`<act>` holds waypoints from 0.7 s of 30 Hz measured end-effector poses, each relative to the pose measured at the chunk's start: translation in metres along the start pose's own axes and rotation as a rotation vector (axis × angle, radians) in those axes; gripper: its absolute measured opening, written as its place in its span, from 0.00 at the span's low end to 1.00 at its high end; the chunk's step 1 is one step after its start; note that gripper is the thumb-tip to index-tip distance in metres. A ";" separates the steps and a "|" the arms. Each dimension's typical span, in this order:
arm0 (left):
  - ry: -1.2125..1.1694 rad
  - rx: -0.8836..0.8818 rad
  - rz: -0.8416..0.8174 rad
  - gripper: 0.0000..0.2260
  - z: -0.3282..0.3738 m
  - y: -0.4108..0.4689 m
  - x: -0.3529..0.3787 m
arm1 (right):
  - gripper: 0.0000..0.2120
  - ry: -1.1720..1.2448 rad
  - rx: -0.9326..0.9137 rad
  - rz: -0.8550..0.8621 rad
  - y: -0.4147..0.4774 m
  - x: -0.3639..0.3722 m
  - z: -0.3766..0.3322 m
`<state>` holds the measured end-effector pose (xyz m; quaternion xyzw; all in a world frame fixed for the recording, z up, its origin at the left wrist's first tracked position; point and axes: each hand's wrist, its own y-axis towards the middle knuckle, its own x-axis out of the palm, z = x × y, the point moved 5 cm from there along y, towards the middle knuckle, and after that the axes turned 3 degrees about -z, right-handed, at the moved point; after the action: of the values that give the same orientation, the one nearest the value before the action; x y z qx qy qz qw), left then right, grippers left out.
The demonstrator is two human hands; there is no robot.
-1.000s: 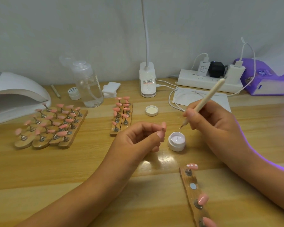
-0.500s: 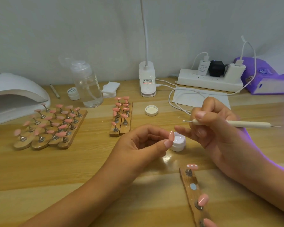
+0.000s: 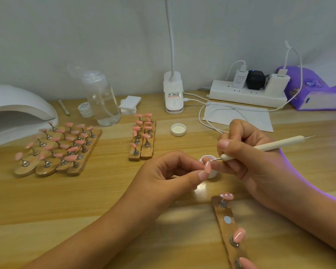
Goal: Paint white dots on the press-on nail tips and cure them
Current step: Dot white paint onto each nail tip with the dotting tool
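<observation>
left hand [image 3: 163,172] pinches nail tip [image 3: 208,167], tool [image 3: 264,146] touching

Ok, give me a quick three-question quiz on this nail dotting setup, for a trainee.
1. True or false: the right hand holds the dotting tool with its metal tip at the nail tip pinched in the left hand.
2. Where is the loose white lid? A) in the left hand; B) on the table beyond the hands; C) in the right hand.
3. How many nail tips on the nearest wooden strip show white dots?
Key: 1 true; 2 B; 3 one, the tip at its far end.
</observation>
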<state>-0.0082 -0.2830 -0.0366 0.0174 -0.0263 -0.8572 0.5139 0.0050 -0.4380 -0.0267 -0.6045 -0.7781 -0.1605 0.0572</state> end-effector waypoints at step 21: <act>0.036 -0.014 0.010 0.02 0.001 0.000 0.001 | 0.13 0.005 0.008 -0.025 0.000 0.004 -0.001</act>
<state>-0.0088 -0.2839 -0.0361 0.0291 -0.0110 -0.8544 0.5187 0.0033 -0.4350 -0.0243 -0.5941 -0.7862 -0.1594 0.0597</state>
